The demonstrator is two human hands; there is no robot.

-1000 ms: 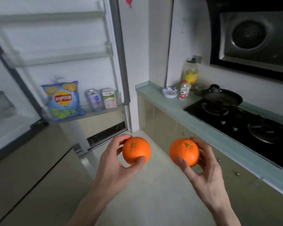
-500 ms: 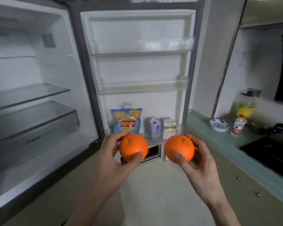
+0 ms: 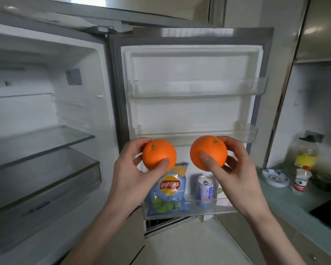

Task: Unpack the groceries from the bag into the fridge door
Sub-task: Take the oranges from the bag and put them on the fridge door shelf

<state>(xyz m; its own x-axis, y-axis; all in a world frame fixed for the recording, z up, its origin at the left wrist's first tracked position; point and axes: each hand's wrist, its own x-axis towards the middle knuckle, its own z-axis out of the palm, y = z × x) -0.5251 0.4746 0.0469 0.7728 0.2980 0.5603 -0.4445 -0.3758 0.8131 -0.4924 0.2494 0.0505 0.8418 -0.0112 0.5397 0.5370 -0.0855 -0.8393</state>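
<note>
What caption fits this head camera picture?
Each hand, left hand and right hand, holds an orange before the open fridge door.

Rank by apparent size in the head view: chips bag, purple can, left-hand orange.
1. chips bag, partly hidden by the orange
2. left-hand orange, though it's nearer the camera
3. purple can

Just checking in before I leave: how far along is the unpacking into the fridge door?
Partly done. The chip bag, can and a small carton already stand in the bottom door shelf. In hand: the left hand holds one orange, the right hand holds the other orange, both raised near the middle door shelf. Left: setting both oranges down. The grocery bag is out of view.
</note>
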